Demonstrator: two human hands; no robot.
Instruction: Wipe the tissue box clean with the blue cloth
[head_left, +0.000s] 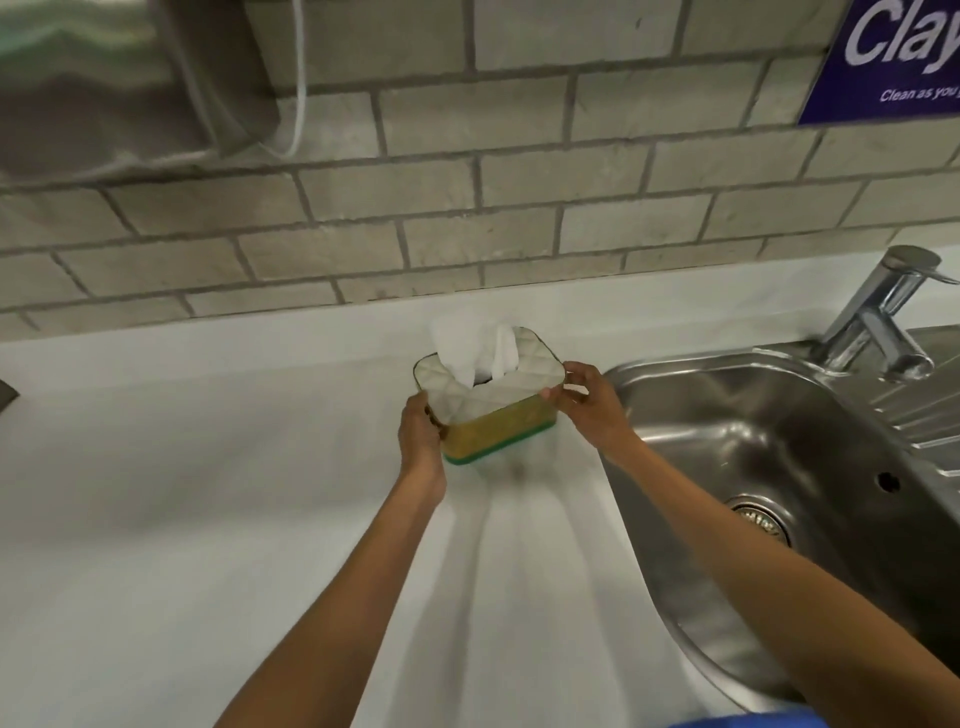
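Fingers (563, 397) of both hands — curled on tissue box (493, 410) ends | box on counter (208, 467)

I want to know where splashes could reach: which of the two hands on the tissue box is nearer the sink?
The right hand, gripping the tissue box at its end beside the sink; the left hand holds the far end.

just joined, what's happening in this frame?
A person grips a tissue box by its two ends, left hand and right hand, on or just above a white counter beside a steel sink. A tissue sticks out of the top. No cloth is clearly visible; wiping isn't under way.
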